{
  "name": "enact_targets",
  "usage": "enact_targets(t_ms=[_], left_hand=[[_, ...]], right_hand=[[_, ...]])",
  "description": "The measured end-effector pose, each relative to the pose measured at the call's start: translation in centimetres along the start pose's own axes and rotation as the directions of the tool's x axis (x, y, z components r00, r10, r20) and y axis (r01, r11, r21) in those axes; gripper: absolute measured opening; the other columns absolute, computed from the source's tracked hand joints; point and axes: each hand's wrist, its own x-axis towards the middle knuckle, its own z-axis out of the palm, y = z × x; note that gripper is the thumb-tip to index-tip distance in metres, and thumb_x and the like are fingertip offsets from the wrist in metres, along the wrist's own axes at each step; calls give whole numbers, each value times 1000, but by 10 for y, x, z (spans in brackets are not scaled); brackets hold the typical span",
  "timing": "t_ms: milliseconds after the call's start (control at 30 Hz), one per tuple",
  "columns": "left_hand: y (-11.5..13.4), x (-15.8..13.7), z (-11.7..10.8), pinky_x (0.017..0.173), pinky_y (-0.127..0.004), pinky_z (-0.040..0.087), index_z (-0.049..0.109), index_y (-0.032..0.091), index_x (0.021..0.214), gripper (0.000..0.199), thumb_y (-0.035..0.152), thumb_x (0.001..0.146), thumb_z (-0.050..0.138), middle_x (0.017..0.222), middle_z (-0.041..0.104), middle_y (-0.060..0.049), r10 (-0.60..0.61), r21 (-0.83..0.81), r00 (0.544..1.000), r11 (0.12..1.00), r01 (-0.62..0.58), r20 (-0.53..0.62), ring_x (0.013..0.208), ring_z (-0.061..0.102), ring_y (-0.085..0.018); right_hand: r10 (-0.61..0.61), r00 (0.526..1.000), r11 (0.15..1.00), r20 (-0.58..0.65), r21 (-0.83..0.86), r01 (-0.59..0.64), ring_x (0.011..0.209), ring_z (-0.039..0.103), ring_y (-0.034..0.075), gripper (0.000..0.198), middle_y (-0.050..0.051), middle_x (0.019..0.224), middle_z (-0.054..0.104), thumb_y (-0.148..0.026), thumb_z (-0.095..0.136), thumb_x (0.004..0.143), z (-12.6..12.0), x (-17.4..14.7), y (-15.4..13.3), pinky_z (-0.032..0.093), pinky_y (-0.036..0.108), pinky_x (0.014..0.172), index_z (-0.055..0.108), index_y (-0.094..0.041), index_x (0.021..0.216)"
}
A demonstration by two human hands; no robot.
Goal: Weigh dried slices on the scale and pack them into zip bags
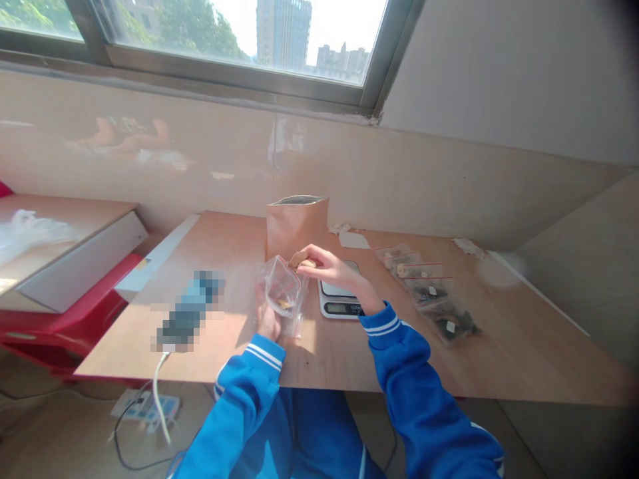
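Note:
My left hand point(268, 319) grips a clear zip bag point(294, 319) from its left side, and the bag's mouth gapes toward me. A small tan piece lies inside it. Over the bag's upper right edge, my right hand point(327, 266) pinches some tan, dried-looking pieces point(301, 260); their exact kind is unclear. Beneath my right wrist sits a white digital kitchen scale point(333, 310), partly covered by the hand and forearm. Behind the zip bag stands an open brown kraft pouch point(294, 223) with a silvery lining.
Several filled zip bags point(432, 291) with white labels lie in a row to the right. A blurred-out device point(190, 313) with a white cable point(158, 392) rests at left. White paper point(354, 239) lies near the wall. A red stool point(64, 332) stands beyond the table's left edge.

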Motion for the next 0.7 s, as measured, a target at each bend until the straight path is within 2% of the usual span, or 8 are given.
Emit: enact_targets(t_ms=[100, 200, 267, 333, 467, 600, 667, 700], left_hand=[[0, 1, -1, 85, -39, 54, 52, 24, 135, 59, 61, 91, 38, 126, 65, -11, 81, 22, 997, 996, -81, -19, 105, 66, -26], [1, 1, 0, 84, -42, 55, 54, 23, 134, 61, 62, 89, 39, 125, 66, -13, 65, 34, 998, 997, -65, -3, 107, 66, -29], [3, -1, 1, 84, -42, 55, 54, 23, 134, 62, 63, 89, 39, 126, 65, -13, 68, 49, 998, 996, -68, -2, 107, 66, -30], [4, -3, 2, 85, -42, 55, 55, 23, 134, 62, 62, 90, 38, 127, 64, -13, 90, 95, 996, 992, -88, -14, 106, 66, -29], [5, -9, 5, 84, -43, 55, 54, 20, 135, 63, 61, 92, 33, 121, 67, -16, 106, 178, 994, 979, -99, -27, 105, 67, -29], [8, -13, 8, 82, -48, 55, 60, 14, 129, 69, 65, 89, 35, 110, 71, -19, 27, 226, 999, 974, -19, -31, 96, 69, -32], [8, -13, 9, 85, -49, 54, 58, 14, 131, 72, 67, 87, 36, 112, 70, -19, 15, 218, 999, 976, -7, -35, 96, 69, -32], [8, -13, 9, 86, -49, 54, 56, 14, 133, 74, 68, 87, 36, 114, 70, -19, 16, 213, 999, 977, -8, -37, 97, 68, -32]], right_hand=[[-124, 966, 992, -227, 1, 127, 77, 52, 13, 20, 0, 90, 58, -35, 59, 83, -26, 29, -14, 44, 25, 69, 51, -20, 94], [-225, 872, 974, -434, -121, 191, 79, 53, 14, 15, 1, 91, 59, -30, 54, 83, -52, 69, -22, 45, 26, 72, 48, -21, 93], [-284, 818, 951, -500, -259, 171, 80, 53, 14, 14, 1, 90, 60, -26, 54, 81, -63, 93, -23, 44, 26, 72, 47, -22, 92], [-318, 818, 912, -480, -391, 125, 79, 52, 15, 15, 0, 87, 60, -23, 54, 79, -67, 110, -21, 44, 27, 72, 48, -22, 93], [-335, 869, 801, -365, -596, 58, 82, 52, 18, 14, 0, 79, 58, -17, 53, 76, -60, 121, -7, 43, 28, 73, 52, -21, 90], [-372, 860, 724, -348, -689, 34, 91, 51, 21, 11, 2, 79, 60, -17, 50, 81, -55, 118, 4, 44, 29, 78, 55, -20, 91], [-368, 882, 682, -295, -730, 40, 93, 50, 21, 8, 3, 75, 61, -19, 49, 85, -57, 116, 2, 44, 29, 79, 57, -20, 86], [-360, 898, 654, -253, -755, 50, 93, 50, 21, 13, 3, 73, 60, -20, 47, 88, -58, 115, 0, 44, 29, 81, 58, -20, 81]])
